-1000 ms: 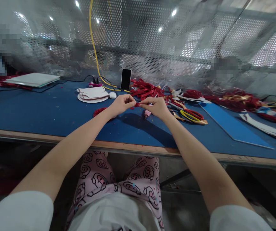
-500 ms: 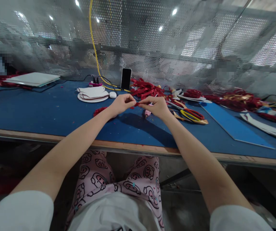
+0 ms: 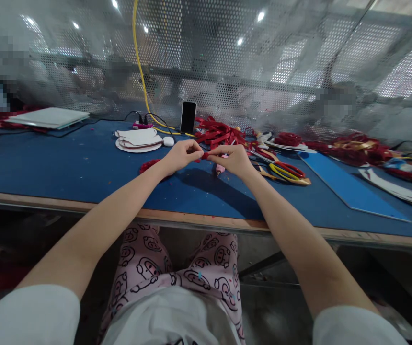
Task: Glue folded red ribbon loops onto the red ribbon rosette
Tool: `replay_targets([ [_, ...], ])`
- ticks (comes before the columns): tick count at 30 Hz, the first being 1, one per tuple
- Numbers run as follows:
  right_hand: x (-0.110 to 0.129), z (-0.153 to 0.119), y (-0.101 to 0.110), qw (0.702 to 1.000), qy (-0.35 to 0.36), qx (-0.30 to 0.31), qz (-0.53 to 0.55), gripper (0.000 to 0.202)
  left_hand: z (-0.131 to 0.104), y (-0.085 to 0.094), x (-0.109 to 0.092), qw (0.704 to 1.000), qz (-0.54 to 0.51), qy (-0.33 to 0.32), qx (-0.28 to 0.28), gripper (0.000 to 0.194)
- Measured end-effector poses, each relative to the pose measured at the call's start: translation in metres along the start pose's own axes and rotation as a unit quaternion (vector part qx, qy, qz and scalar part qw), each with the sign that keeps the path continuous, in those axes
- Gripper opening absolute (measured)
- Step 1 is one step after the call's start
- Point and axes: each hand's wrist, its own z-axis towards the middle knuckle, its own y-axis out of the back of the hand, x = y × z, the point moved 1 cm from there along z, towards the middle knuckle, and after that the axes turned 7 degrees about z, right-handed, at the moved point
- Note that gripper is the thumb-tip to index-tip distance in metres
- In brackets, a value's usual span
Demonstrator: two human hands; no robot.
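Note:
A small piece of red ribbon (image 3: 205,155) is pinched between the fingertips of both hands above the blue table. My left hand (image 3: 182,154) grips its left end, thumb and fingers closed. From the other side my right hand (image 3: 234,158) pinches it the same way. Below and beside the right hand lies a pink glue gun (image 3: 220,168), partly covered by the fingers. A fluffy red piece (image 3: 149,166) rests behind my left wrist, half hidden. Right of my right hand are scissors with red and yellow handles (image 3: 288,172).
A phone (image 3: 188,117) stands upright against the mesh screen. Red ribbons (image 3: 218,132) are heaped behind the hands. White cut pieces (image 3: 138,140) and a small white case (image 3: 168,141) lie left. A blue board (image 3: 349,184) and white strips (image 3: 396,188) lie right.
Both hands stay in nearly the same place. The red ribbon between the fingertips looks slightly more bunched; otherwise little differs.

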Motion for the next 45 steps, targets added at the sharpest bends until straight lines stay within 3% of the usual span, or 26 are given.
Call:
replay_targets([
  [20,0.0024,0.0000,0.0012,1.000,0.010,0.007,-0.003,0.017,-0.0021,0.0002,-0.0035,1.000,0.002,0.013,-0.001,0.008],
  [45,0.0042,0.0008,0.0025,1.000,-0.003,0.011,-0.001,0.018,-0.0018,0.0006,-0.0013,1.000,0.010,-0.018,-0.001,0.010],
])
